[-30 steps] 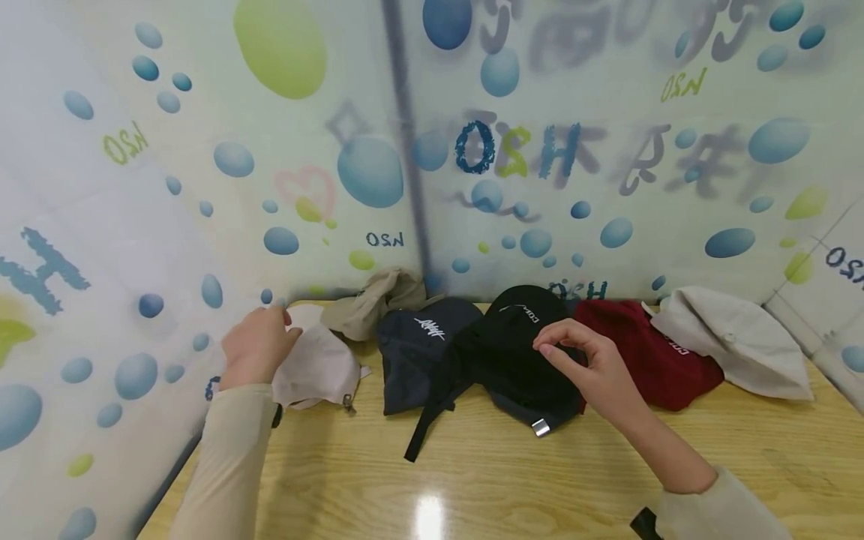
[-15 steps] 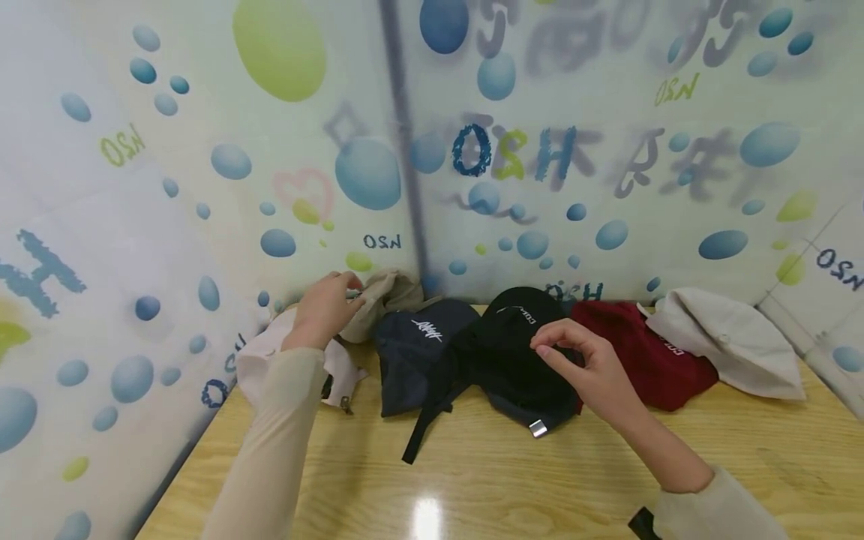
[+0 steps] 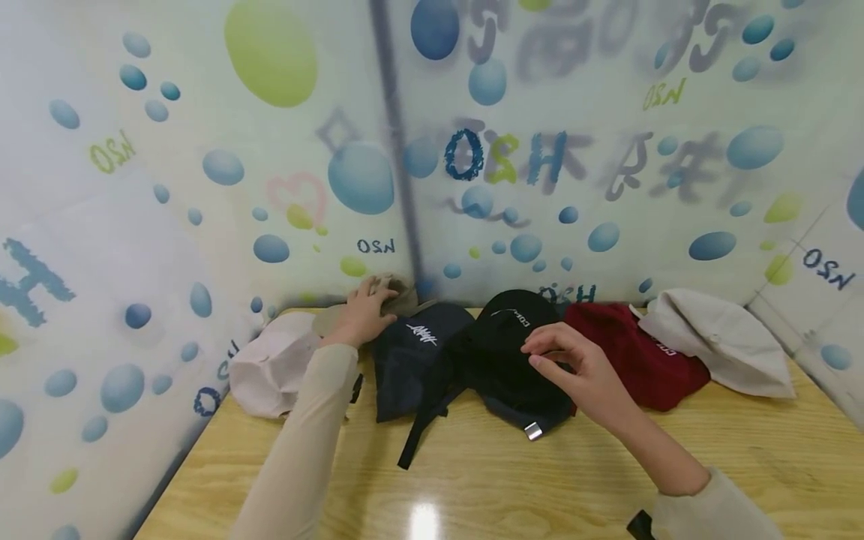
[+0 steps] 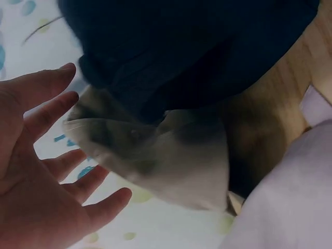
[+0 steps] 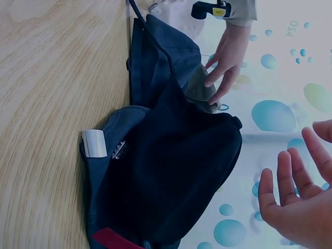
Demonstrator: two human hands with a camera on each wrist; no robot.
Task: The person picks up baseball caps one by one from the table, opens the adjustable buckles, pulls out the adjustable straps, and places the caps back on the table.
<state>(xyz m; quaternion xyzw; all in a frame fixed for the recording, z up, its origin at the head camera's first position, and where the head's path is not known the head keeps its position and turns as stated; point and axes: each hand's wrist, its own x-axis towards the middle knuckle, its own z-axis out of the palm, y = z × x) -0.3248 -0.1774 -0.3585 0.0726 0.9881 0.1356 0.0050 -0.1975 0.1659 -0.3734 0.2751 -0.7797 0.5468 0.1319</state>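
Note:
My left hand (image 3: 364, 313) reaches over the khaki cap (image 3: 406, 297) at the back of the table, fingers spread. In the left wrist view the fingertips are right at the edge of that cap (image 4: 181, 166), and nothing is held. A pale pink cap (image 3: 266, 367) lies to the left, partly behind the forearm. Right of the hand is a navy cap (image 3: 408, 379) with white lettering. My right hand (image 3: 580, 367) hovers in front of the black cap (image 3: 509, 341), fingers loosely bent and holding nothing. That cap's strap carries a silver buckle (image 5: 94, 143).
Further right lie a maroon cap (image 3: 631, 356) and an off-white cap (image 3: 722, 345) that overlaps it. The caps form a row against a patterned wall (image 3: 594, 82) behind the wooden table (image 3: 499, 487). A black strap (image 3: 413, 439) trails forward from the dark caps.
My left hand has moved right from the pale pink cap to the khaki cap, its fingers spreading. The pink cap shows more fully. The right hand stays nearly in place.

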